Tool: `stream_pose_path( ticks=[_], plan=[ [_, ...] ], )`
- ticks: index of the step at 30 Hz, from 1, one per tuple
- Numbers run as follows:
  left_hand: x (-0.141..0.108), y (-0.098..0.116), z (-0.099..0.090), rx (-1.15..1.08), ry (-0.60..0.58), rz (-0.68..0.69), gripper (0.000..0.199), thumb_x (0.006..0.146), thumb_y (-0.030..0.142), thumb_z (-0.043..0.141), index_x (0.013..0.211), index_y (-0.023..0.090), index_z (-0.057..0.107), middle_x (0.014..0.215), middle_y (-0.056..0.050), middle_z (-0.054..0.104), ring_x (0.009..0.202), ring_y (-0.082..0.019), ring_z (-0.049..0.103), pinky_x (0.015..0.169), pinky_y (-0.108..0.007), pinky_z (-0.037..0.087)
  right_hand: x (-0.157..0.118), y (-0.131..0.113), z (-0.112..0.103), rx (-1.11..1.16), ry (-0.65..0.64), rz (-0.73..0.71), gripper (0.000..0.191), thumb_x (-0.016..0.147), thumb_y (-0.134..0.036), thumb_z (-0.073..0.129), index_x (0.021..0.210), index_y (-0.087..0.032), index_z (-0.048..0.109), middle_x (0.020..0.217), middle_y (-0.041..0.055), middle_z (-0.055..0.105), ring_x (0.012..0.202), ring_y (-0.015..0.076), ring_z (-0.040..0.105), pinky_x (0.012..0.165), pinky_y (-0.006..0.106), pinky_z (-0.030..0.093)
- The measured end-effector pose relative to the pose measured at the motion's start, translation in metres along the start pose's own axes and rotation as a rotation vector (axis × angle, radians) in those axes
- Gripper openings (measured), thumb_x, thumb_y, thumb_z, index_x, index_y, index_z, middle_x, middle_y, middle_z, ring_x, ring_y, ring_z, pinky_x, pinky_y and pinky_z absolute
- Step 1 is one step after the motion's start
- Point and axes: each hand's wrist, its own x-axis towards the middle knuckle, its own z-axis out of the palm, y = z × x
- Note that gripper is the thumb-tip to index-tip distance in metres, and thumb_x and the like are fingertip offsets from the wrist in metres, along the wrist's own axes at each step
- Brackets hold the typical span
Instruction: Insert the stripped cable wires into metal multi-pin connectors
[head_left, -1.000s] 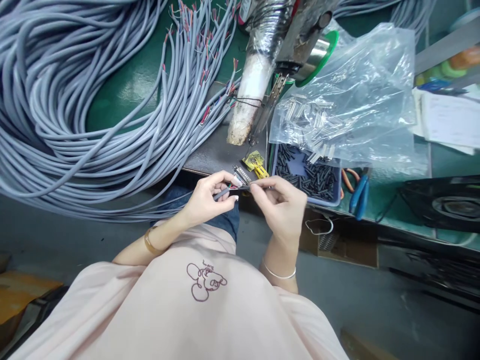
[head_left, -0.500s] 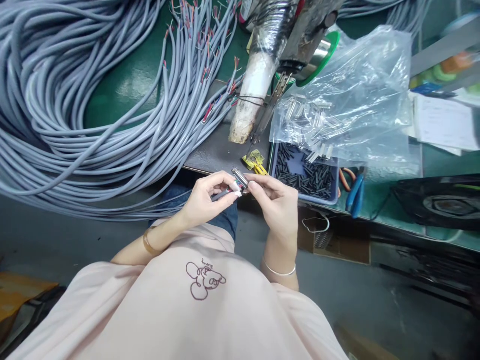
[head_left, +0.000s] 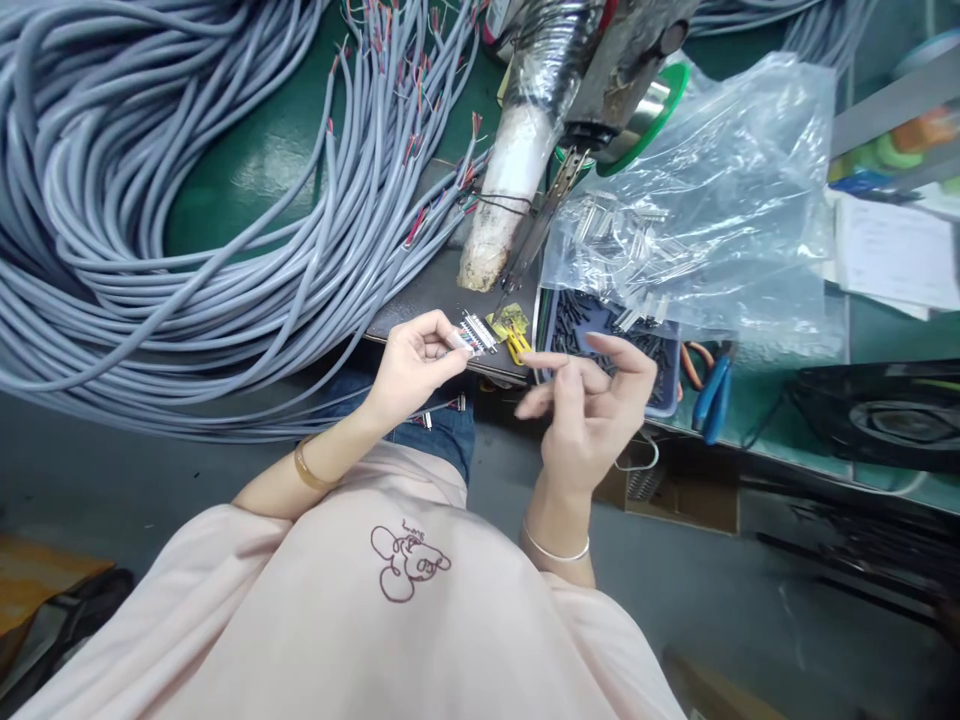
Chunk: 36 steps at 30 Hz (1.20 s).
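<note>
My left hand (head_left: 411, 368) is closed in a pinch on a metal multi-pin cable connector (head_left: 480, 332) with small coloured wires along its back. The fingertips hide part of the wires and the cable behind them. My right hand (head_left: 589, 405) stands apart from the connector, fingers spread and nothing visible in it. It hovers at the near edge of a blue tray (head_left: 660, 410) of short black tubes (head_left: 574, 335). Just beyond the connector, a yellow clip-like piece (head_left: 517, 342) sits on the bench beside the tray.
A large coil of grey cables (head_left: 247, 270) with stripped coloured ends fills the left. A soldering iron (head_left: 551, 215) is fixed beside a white wrapped post (head_left: 502, 200). A clear plastic bag (head_left: 720, 210) of metal parts overlaps the tray. Blue-handled pliers (head_left: 712, 395) lie to the right.
My right hand has let go of the connector, moved right and spread its fingers. My left hand still holds the connector, which is turned and slightly farther from my body.
</note>
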Motion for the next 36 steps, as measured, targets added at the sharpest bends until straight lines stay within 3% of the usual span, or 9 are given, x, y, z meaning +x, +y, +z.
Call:
stream_pose_path(
  ticks=[2,4,8,20,26,30,36],
  plan=[
    [0.004,0.0,0.001,-0.006,0.002,-0.009,0.027,0.069,0.021,0.079,0.067,0.018,0.052,0.065,0.005,0.059,0.049,-0.002,0.044,0.047,-0.017,0.036,0.0,0.003,0.0,-0.092,-0.04,-0.011,0.011,0.099,-0.035,0.06,0.105,-0.026,0.058,0.092,0.0013,0.079,0.057,0.0142,0.071,0.061,0.031,0.061],
    [0.008,-0.001,0.001,0.003,-0.005,-0.02,0.028,0.069,0.021,0.079,0.067,0.018,0.051,0.065,0.004,0.06,0.049,-0.002,0.044,0.046,-0.017,0.035,0.002,0.007,0.002,-0.169,-0.067,-0.08,0.009,0.096,-0.033,0.066,0.096,-0.024,0.062,0.093,0.0025,0.08,0.079,0.0184,0.079,0.076,0.034,0.065],
    [0.015,-0.002,0.004,0.018,-0.016,-0.012,0.029,0.07,0.021,0.08,0.069,0.018,0.051,0.069,0.003,0.063,0.05,-0.002,0.047,0.046,-0.016,0.038,0.011,0.012,0.011,-0.171,-0.145,-0.172,0.009,0.092,-0.025,0.069,0.086,-0.023,0.063,0.102,0.0048,0.081,0.094,0.0204,0.079,0.08,0.034,0.066],
    [0.024,0.008,0.011,-0.079,0.017,0.05,0.023,0.064,0.012,0.077,0.065,0.016,0.055,0.062,0.006,0.063,0.045,0.0,0.045,0.047,-0.012,0.042,0.026,0.012,0.019,-0.048,-0.135,-0.224,0.013,0.087,-0.015,0.07,0.081,-0.022,0.061,0.102,0.0034,0.082,0.09,0.0184,0.08,0.078,0.031,0.067],
    [0.024,0.011,0.012,-0.059,0.024,0.033,0.021,0.062,0.012,0.076,0.064,0.017,0.055,0.061,0.007,0.063,0.046,0.0,0.046,0.048,-0.012,0.042,0.029,0.012,0.02,-0.144,-0.116,-0.311,0.008,0.089,-0.016,0.072,0.085,-0.022,0.068,0.096,0.0008,0.081,0.089,0.017,0.079,0.077,0.029,0.065],
    [0.024,0.013,0.012,-0.066,0.04,0.024,0.021,0.061,0.012,0.075,0.063,0.016,0.055,0.062,0.006,0.065,0.045,0.001,0.046,0.046,-0.012,0.04,0.031,0.011,0.021,-0.254,-0.095,-0.445,0.009,0.092,-0.017,0.07,0.085,-0.022,0.068,0.092,0.0002,0.081,0.086,0.0166,0.079,0.077,0.028,0.064],
    [0.021,0.015,0.01,-0.025,0.035,-0.107,0.021,0.06,0.013,0.074,0.061,0.017,0.053,0.055,0.007,0.061,0.039,0.0,0.043,0.037,-0.012,0.032,0.028,0.014,0.016,-0.374,-0.124,-0.532,0.012,0.093,-0.018,0.066,0.083,-0.022,0.063,0.092,0.0016,0.081,0.082,0.0162,0.08,0.07,0.025,0.064]
  ],
)
